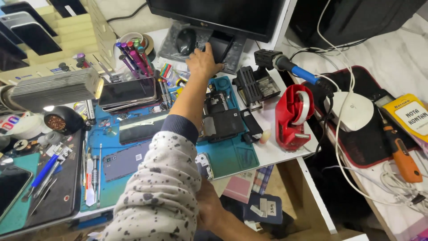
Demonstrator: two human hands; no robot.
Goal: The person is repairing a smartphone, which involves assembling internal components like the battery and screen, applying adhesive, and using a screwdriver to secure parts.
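Phone (204, 166) with a patterned back sits at the near edge of the teal mat (232, 156), half hidden behind the speckled sleeve (160, 192). Right hand (209, 207) is low by it, grip can't be made out. Further back, left hand (203, 61) reaches out, fingers loosely spread on a small dark screen (221, 44) under the monitor (223, 15).

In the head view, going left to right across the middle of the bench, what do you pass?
Black round pot of brass wool → stacked phones → reaching left hand → red tape dispenser → white round device → orange-handled tool.
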